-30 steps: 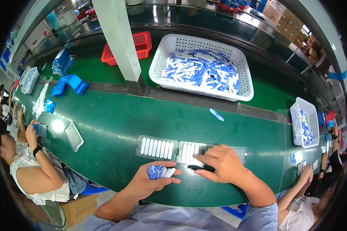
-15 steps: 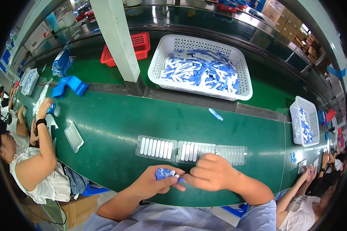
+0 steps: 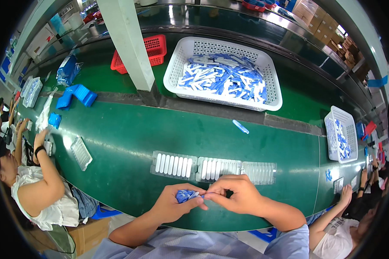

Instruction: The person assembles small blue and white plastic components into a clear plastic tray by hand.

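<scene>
My left hand (image 3: 170, 202) is curled around a bunch of small blue-and-white plastic pieces (image 3: 186, 196), which show between its thumb and fingers. At its fingertips the thumb and forefinger of my right hand (image 3: 235, 195) are pinched together; whatever they grip is hidden. Just beyond my hands lies a row of three transparent ribbed trays. White strips fill much of the left tray (image 3: 153, 169). Several more sit in the left part of the middle tray (image 3: 234, 166), whose near edge my right hand partly covers. Bare ribs show in the right tray (image 3: 261, 172).
A white basket (image 3: 170, 80) heaped with blue-and-white pieces stands beyond the ledge, beside a pillar (image 3: 129, 47) and a red basket (image 3: 156, 49). One loose piece (image 3: 240, 126) lies mid-table. Another tray (image 3: 81, 153) lies left, near a co-worker's arm (image 3: 47, 168). A smaller basket (image 3: 339, 136) stands right.
My right hand has gone from a loosely curled, slightly blurred pose to a pinch against my left fingertips. At left, the co-worker's hand has moved nearer, off a blue item on the table.
</scene>
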A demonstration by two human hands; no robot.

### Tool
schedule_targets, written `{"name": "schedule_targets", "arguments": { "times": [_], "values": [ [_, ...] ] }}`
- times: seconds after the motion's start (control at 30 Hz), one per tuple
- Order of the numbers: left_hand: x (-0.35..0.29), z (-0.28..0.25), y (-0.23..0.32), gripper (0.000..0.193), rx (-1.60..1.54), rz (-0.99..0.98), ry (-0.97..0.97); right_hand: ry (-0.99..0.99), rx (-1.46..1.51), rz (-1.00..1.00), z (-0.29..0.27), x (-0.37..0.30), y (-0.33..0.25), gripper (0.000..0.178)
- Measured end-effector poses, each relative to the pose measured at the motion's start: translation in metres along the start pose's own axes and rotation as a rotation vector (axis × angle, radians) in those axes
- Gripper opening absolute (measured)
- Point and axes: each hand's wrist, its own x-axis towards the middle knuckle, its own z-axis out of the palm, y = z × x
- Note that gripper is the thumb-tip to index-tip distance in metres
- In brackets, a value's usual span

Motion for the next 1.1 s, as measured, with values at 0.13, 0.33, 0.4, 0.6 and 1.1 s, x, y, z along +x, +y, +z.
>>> {"name": "schedule_targets", "arguments": {
  "times": [0.13,0.33,0.4,0.6,1.1],
  "values": [
    [0.005,-0.008,-0.002,0.023,-0.281,-0.219,-0.181,0.021,-0.092,-0.142,-0.005,0.001,0.001,0.008],
    [0.0,-0.005,0.007,0.021,-0.176,-0.095,0.046,0.49,-0.33,-0.207,-0.034,0.003,0.01,0.008],
    [0.0,-0.008,0.002,0.022,-0.182,-0.074,0.062,0.4,-0.701,-0.343,-0.035,-0.002,0.013,0.01],
    [-0.001,-0.006,0.0,0.027,-0.204,-0.071,0.052,0.043,-0.913,-0.276,-0.015,-0.018,0.023,0.039],
    [-0.007,0.013,0.006,0.026,-0.016,-0.035,-0.122,0.502,0.188,-0.095,-0.008,-0.017,0.022,0.008]
  ]
}}
